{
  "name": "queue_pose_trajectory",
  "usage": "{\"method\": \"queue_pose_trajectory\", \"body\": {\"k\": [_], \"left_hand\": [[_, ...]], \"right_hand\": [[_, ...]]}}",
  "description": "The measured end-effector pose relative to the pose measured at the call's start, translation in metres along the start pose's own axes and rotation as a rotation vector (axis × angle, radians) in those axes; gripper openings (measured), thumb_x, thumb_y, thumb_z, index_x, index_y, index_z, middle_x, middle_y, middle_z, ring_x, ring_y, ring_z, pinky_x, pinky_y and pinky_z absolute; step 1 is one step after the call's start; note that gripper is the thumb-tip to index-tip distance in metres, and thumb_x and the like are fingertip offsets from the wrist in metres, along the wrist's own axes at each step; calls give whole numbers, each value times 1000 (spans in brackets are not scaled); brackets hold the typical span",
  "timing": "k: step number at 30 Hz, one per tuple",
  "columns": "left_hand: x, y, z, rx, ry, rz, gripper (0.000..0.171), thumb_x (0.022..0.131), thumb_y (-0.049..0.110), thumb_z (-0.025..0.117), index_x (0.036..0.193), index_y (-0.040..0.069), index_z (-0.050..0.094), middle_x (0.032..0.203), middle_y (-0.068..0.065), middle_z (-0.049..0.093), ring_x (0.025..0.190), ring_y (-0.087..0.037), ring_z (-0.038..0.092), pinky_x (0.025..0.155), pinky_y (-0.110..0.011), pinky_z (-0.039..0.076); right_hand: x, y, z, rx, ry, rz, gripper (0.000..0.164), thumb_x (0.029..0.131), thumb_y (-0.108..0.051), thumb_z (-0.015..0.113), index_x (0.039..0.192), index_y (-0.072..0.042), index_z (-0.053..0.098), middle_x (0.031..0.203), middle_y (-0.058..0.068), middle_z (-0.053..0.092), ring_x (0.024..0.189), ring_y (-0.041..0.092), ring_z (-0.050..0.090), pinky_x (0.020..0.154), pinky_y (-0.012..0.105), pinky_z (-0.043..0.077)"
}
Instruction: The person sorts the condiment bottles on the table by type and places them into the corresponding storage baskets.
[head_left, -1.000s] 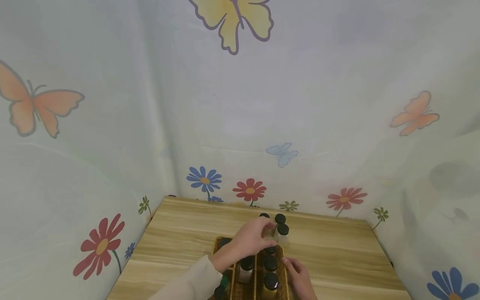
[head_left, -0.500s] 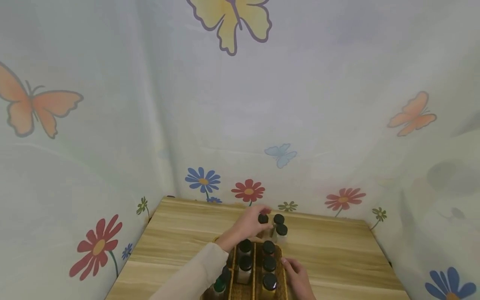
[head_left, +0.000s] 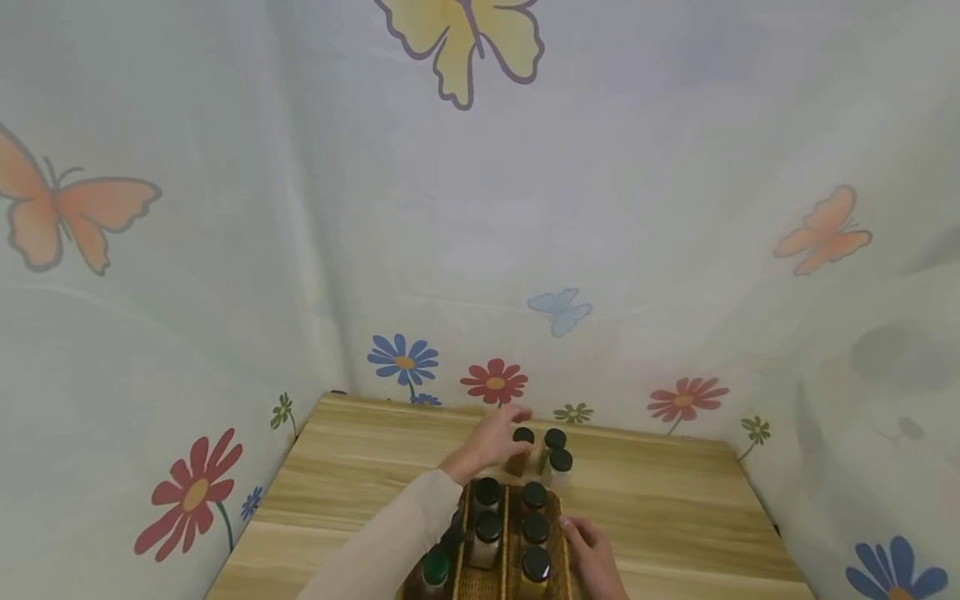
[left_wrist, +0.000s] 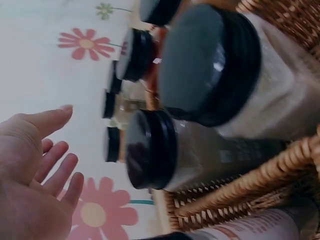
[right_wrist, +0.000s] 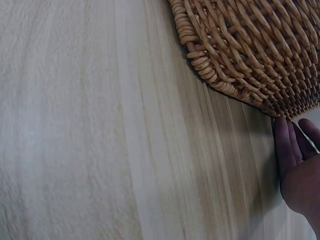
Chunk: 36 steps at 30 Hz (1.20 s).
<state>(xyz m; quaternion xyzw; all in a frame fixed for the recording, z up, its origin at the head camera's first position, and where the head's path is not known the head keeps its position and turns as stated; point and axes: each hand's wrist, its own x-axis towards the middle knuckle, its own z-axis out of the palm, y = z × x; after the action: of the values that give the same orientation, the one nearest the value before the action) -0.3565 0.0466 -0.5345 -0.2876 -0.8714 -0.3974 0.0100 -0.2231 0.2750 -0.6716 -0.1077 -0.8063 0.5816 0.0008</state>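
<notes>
My left hand reaches past the basket's far end, thumb and fingers spread around a black-lidded jar with reddish-brown contents on the table. In the left wrist view the same hand shows relaxed, parted fingers and holds nothing. The divided wicker basket bears several black-lidded jars, including a jar in its middle section, and a green-lidded jar at left. My right hand rests against the basket's right side, its extended fingers touching the woven wall low down.
Two more black-lidded jars, a rear jar and a nearer jar, stand beyond the basket. The wooden table meets a printed fabric wall at its back edge, with fabric also along both sides.
My left hand has moved from over the right section's far end to the jar behind the basket, uncovering jars in the basket. My right hand stays at the basket's side.
</notes>
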Motion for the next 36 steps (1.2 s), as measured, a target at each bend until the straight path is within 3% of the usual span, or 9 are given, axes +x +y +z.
{"method": "queue_pose_trajectory", "body": {"k": [6,11,18,22,29,36], "left_hand": [[4,-11,8,17,-35,-36,62,92,17,85,147,3,60,144,-12,64,133,-30,60,111,-44,48],[6,-19,16,101,-77,-25,69,93,22,85,151,3,55,151,-13,59,140,-31,54,116,-46,44],[6,-26,27,119,-104,-31,71,93,20,85,153,1,52,155,-16,54,144,-34,50,117,-49,42],[5,-26,31,104,-111,-47,73,93,20,85,154,0,51,157,-18,52,146,-35,48,118,-50,41],[3,-27,33,86,-108,-104,71,94,23,84,154,3,52,158,-20,49,144,-39,49,115,-52,44],[2,-25,32,111,-49,-146,54,94,22,84,141,5,65,149,-17,54,126,-34,62,103,-49,53]], "right_hand": [[0,-1,1,27,-7,-17,50,109,-46,58,124,0,73,124,13,73,116,27,65,94,41,53],[1,3,1,53,-13,-11,51,109,-45,59,125,1,73,124,14,72,114,25,64,90,37,54],[0,5,0,144,-63,29,54,110,-44,58,129,6,68,129,19,69,114,28,65,88,46,61],[0,7,0,135,-48,25,58,108,-48,59,128,6,68,128,20,69,114,29,65,87,47,61],[0,6,0,123,-65,29,59,108,-49,59,129,5,68,128,19,69,116,29,64,91,45,60],[2,4,0,101,-51,33,66,104,-57,62,129,3,69,130,19,69,119,32,64,91,47,60]]}}
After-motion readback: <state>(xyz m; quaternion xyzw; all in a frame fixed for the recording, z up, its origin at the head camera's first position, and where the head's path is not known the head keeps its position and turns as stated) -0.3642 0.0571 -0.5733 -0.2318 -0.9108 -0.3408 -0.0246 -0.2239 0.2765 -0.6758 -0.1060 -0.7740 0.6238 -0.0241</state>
